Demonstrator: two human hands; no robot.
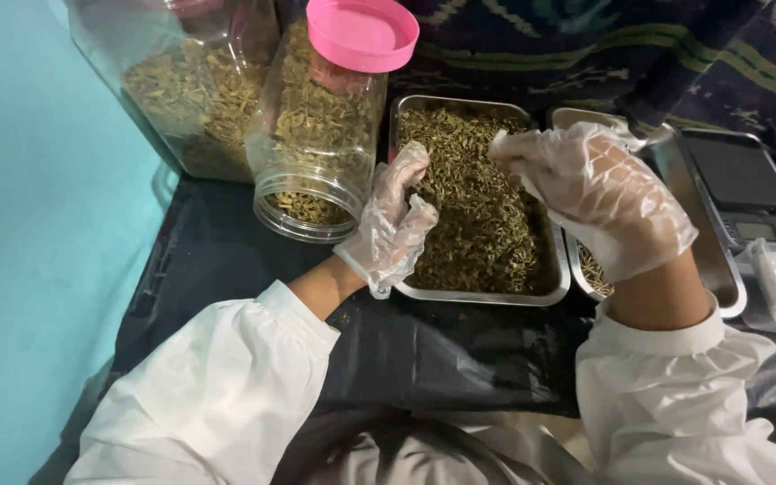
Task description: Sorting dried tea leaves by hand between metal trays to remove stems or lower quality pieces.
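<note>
Gloved hands (496, 207) half-curled over herb tray (482, 292)

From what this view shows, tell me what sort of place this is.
Probably a small workstation for weighing and packing dried herbs. Gloved hands, left and right, work over a steel tray of dried green leaves, with clear plastic jars of the same beside it and a digital scale to the right.

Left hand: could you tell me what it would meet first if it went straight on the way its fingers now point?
The left hand points up and away over the steel tray. Going straight on, it would probably brush the dried herbs heaped there, then the tray's far rim; depth is unclear, so it might pass just above them.
</note>
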